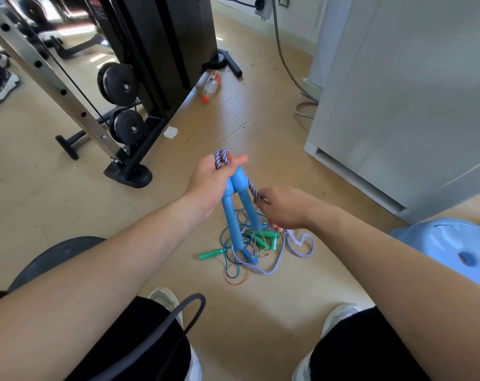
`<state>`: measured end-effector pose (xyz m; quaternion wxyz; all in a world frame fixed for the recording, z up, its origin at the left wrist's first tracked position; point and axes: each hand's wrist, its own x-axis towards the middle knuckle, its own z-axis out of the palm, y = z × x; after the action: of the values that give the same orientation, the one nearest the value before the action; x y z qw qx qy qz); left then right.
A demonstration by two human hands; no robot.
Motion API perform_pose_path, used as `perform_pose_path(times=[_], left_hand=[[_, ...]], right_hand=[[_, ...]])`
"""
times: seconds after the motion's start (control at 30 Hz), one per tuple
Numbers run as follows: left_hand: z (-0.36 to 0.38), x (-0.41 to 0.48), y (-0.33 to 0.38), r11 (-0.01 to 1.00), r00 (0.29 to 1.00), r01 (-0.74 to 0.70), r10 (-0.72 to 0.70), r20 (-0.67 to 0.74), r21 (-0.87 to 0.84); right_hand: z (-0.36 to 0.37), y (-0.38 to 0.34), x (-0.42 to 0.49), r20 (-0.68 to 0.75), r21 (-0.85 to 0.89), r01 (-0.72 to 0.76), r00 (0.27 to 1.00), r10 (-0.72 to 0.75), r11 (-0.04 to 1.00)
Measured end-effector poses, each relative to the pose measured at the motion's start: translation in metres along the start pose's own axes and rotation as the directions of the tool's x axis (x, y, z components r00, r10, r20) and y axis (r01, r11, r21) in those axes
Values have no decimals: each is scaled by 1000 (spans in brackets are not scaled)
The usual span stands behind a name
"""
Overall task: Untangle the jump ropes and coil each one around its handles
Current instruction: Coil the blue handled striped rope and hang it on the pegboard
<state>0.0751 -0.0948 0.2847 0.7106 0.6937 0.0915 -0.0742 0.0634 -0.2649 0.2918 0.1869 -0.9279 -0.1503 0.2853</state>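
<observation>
Head-down view over a seated person's bare forearms. Gripped in the left hand [214, 180], fingers curled round their upper ends: two sky-blue plastic jump-rope handles [234, 210], side by side, pointing down and splaying apart at the bottom. Poking up above that grip, short loops of purple-and-white braided rope [251, 185]. Pinched in the right hand [282, 207], just beside the right-hand handle: a stretch of the same rope, the rest trailing to the tan floor [260, 138] in loose curls. Directly beneath the hands, green plastic handles [263, 237] in a tangle of thin blue and orange cords [254, 250], overlapping the braided rope. Probably light and limp, the braided rope, prone to snagging on the thin cords; stiff and smooth, the handles. Best held by the handles, with the rope fed through pinched fingers.
</observation>
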Motion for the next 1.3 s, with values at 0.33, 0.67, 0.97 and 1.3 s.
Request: perform_pose_path(times=[0.33,0.67,0.97,1.3], left_hand=[[4,13,-3,981,978,-92,122,-170,172],[19,12,-6,1000,998,-13,12,-67,-10],[19,5,16,983,990,88,-104,-94,-163],[28,-8,19,979,994,112,-114,-2,-169]], right_hand=[[18,-42,-11,25,203,75,996,-82,976],[19,-36,-12,-130,-228,150,975,-183,962],[10,-21,-11,-442,-139,-30,897,-35,990],[22,-16,-1,-539,210,-140,809,234,968]])
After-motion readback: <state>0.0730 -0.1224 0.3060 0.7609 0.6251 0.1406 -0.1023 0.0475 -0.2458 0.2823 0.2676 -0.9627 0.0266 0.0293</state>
